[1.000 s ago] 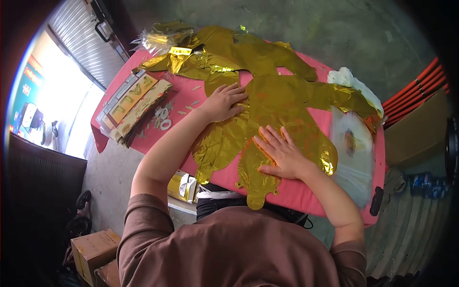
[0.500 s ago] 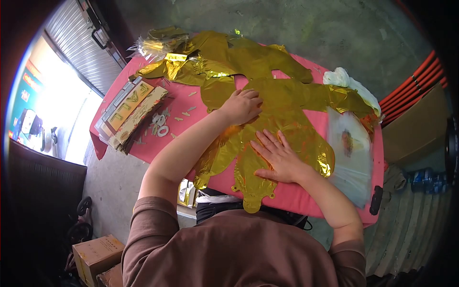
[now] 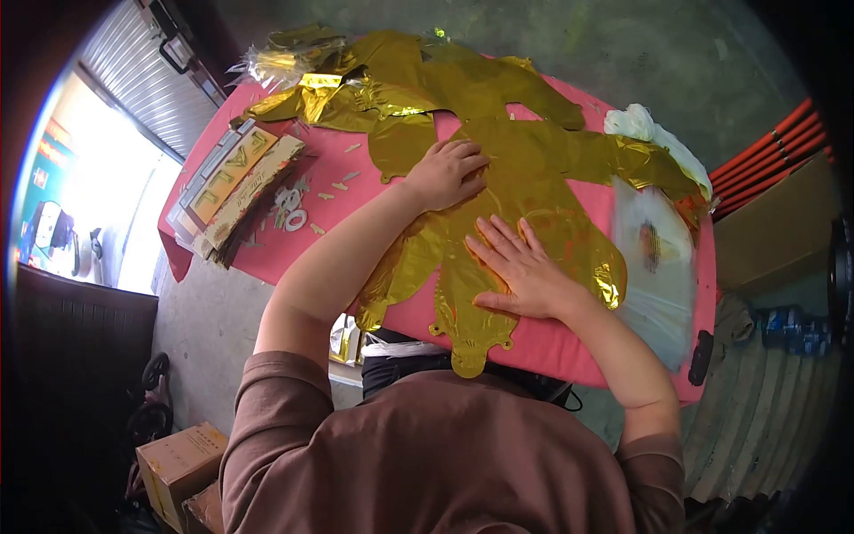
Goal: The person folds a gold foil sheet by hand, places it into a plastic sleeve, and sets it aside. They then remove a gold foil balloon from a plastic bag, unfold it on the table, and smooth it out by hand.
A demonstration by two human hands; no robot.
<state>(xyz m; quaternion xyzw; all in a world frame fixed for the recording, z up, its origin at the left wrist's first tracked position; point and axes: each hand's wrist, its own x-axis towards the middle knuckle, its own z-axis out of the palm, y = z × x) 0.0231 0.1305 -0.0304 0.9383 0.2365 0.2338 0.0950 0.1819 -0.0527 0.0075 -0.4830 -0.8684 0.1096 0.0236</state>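
Note:
A large flat gold foil balloon lies spread over the table, its small tabbed end hanging past the front edge. My left hand rests on its upper middle, fingers bent and closed down onto the foil; the thumb is hidden. Flat on the lower part of the same balloon is my right hand, palm down with the fingers spread. More gold foil is heaped along the far side of the table.
The pink-covered table carries a stack of printed card packs at left, with small pale scraps and a white ring nearby. Clear plastic bags lie at right, below a white bag. Cardboard boxes stand on the floor.
The view has shifted slightly, so the table sits a little higher in it. Both hands stay at nearly the same places on the foil.

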